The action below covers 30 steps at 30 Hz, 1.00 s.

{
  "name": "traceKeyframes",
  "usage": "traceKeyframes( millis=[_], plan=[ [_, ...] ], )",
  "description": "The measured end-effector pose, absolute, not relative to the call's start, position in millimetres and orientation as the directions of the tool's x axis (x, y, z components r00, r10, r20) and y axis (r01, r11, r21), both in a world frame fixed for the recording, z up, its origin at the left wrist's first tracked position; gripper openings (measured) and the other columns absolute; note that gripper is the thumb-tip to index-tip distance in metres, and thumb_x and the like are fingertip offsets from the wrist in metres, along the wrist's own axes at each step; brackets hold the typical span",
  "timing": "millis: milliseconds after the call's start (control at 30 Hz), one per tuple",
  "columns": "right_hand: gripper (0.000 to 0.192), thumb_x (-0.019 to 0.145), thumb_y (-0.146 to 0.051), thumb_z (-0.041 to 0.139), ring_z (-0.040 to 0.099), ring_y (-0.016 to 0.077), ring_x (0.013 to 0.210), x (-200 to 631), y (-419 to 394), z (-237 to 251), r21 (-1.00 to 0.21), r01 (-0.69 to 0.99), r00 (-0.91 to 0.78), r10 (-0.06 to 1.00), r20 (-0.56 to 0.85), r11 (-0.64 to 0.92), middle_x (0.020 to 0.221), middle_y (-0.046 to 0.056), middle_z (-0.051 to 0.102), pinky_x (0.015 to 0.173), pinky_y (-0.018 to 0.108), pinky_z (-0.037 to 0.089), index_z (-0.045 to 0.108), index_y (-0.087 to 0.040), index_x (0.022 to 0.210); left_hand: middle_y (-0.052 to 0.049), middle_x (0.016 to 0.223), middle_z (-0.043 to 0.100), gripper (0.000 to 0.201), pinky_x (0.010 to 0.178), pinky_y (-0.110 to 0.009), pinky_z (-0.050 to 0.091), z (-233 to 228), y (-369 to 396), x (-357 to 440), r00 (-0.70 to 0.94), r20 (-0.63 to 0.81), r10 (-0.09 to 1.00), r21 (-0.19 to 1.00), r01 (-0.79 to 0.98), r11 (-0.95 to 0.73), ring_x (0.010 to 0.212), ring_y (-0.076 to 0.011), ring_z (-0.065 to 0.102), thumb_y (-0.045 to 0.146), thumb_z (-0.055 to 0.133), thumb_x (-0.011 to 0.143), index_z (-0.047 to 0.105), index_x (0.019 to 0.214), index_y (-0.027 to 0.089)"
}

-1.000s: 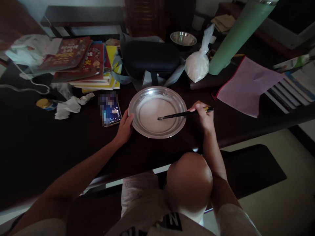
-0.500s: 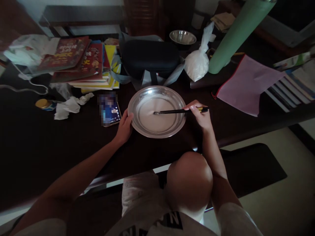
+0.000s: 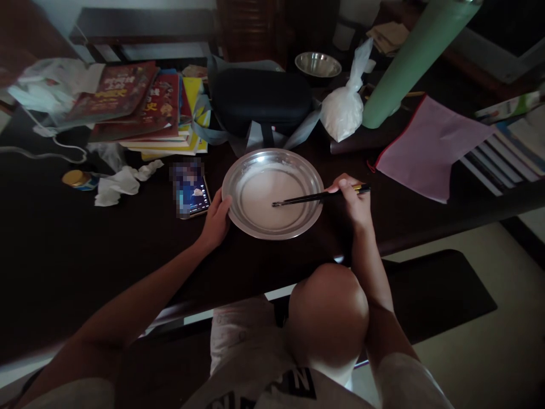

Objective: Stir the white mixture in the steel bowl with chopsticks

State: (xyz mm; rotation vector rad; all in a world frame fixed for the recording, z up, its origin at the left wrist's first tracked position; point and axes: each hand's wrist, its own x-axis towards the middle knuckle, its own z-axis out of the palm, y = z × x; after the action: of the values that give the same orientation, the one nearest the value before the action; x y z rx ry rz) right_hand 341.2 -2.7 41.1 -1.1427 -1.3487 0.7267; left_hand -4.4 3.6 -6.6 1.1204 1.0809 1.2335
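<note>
Head camera is looking down at a dark table (image 3: 63, 255) where I am sitting with one bare knee raised against its near edge. At the centre is a shallow metal plate (image 3: 234, 180) holding a pale, milky liquid. My left hand (image 3: 216, 220) is resting at the plate's eight o'clock side, fingers curled loosely against the rim with the thumb on top, apparently steadying it so it does not slide. My right hand (image 3: 352, 200) is sitting at the plate's three o'clock edge, fingers closed in a pinch around a pair of dark chopsticks (image 3: 304, 199). The chopsticks are reaching across toward nine o'clock, their tips dipping into the liquid near the middle, a low angle that suits stirring. Just beside my left hand, at nine o'clock, a phone (image 3: 191, 190) is lying face up with its screen lit, seemingly placed to be watched. At twelve o'clock are a black case (image 3: 261, 99) and a tied white plastic bag (image 3: 344, 111), and at eleven o'clock a stack of books (image 3: 140, 108).
</note>
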Motion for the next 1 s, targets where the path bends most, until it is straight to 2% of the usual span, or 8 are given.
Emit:
traceKeyframes(
  millis=[100,167,267,433,567,733,900,1000],
  plan=[
    [0.045,0.088,-0.071,0.073,0.076,0.0228,0.083,340.6,-2.3,41.3,-0.906,0.244,0.067,0.926,0.37,0.345,0.078,0.002,0.08,0.084,0.041,0.06,0.082,-0.03,0.074,-0.008,0.122,0.078,0.05,0.107,-0.047,0.059,-6.8,4.0,-5.1,0.045,0.003,0.999,0.992,-0.126,0.003,0.122,-0.0318,0.072,0.062,0.072,0.092,0.071,0.128,0.026],
    [0.046,0.089,-0.072,0.072,0.077,0.0236,0.085,340.5,-2.2,41.3,-0.905,0.245,0.104,0.919,0.38,0.347,0.079,0.002,0.081,0.087,0.042,0.061,0.081,-0.029,0.073,-0.007,0.122,0.078,0.052,0.108,-0.047,0.058,-7.3,4.5,-5.2,0.037,0.004,0.999,0.992,-0.128,0.0,0.122,-0.0316,0.072,0.063,0.074,0.09,0.072,0.127,0.026],
    [0.049,0.09,-0.071,0.07,0.077,0.0224,0.077,340.5,-2.5,40.8,-0.92,0.195,0.177,0.911,0.373,0.339,0.072,0.001,0.078,0.083,0.042,0.061,0.078,-0.028,0.067,-0.007,0.121,0.079,0.054,0.107,-0.046,0.059,-8.0,4.9,-4.6,0.019,-0.012,1.0,0.99,-0.137,0.015,0.118,-0.0309,0.073,0.064,0.077,0.087,0.072,0.125,0.026],
    [0.043,0.089,-0.069,0.075,0.078,0.0226,0.084,339.5,-2.6,40.6,-0.912,0.202,0.078,0.922,0.379,0.358,0.079,0.002,0.081,0.085,0.041,0.062,0.081,-0.029,0.073,-0.007,0.122,0.078,0.055,0.106,-0.046,0.059,-8.0,4.4,-3.8,0.018,-0.019,1.0,0.987,-0.158,0.021,0.118,-0.0311,0.073,0.065,0.078,0.086,0.072,0.124,0.026],
    [0.049,0.089,-0.072,0.072,0.079,0.0226,0.077,339.4,-3.5,42.2,-0.923,0.18,0.178,0.912,0.371,0.34,0.073,0.001,0.079,0.083,0.042,0.063,0.077,-0.028,0.069,-0.008,0.12,0.078,0.055,0.105,-0.046,0.06,-9.2,5.2,-5.0,0.039,0.004,0.999,0.992,-0.122,0.001,0.117,-0.0309,0.073,0.066,0.074,0.089,0.071,0.126,0.025],
    [0.046,0.087,-0.073,0.074,0.08,0.0237,0.083,338.9,-3.6,42.5,-0.921,0.201,0.065,0.934,0.351,0.333,0.079,0.002,0.082,0.084,0.042,0.064,0.08,-0.029,0.072,-0.009,0.121,0.077,0.055,0.106,-0.048,0.059,-9.4,5.7,-5.2,0.044,0.012,0.999,0.994,-0.107,-0.007,0.12,-0.0314,0.072,0.063,0.071,0.092,0.069,0.131,0.025],
    [0.048,0.089,-0.072,0.072,0.08,0.0227,0.078,340.5,-3.0,41.2,-0.924,0.189,0.165,0.917,0.364,0.333,0.073,0.001,0.08,0.083,0.042,0.064,0.079,-0.029,0.07,-0.008,0.121,0.078,0.054,0.106,-0.047,0.06,-7.8,4.7,-4.4,0.041,0.002,0.999,0.991,-0.131,0.003,0.12,-0.0317,0.073,0.065,0.074,0.09,0.072,0.128,0.027],
    [0.046,0.089,-0.071,0.073,0.08,0.0225,0.078,339.8,-3.0,41.3,-0.924,0.18,0.104,0.927,0.36,0.338,0.074,0.001,0.08,0.081,0.041,0.064,0.08,-0.029,0.071,-0.007,0.122,0.078,0.057,0.106,-0.047,0.06,-8.0,4.6,-4.1,0.022,-0.003,1.0,0.991,-0.132,0.006,0.119,-0.0315,0.073,0.067,0.076,0.088,0.072,0.128,0.027]
  ],
)
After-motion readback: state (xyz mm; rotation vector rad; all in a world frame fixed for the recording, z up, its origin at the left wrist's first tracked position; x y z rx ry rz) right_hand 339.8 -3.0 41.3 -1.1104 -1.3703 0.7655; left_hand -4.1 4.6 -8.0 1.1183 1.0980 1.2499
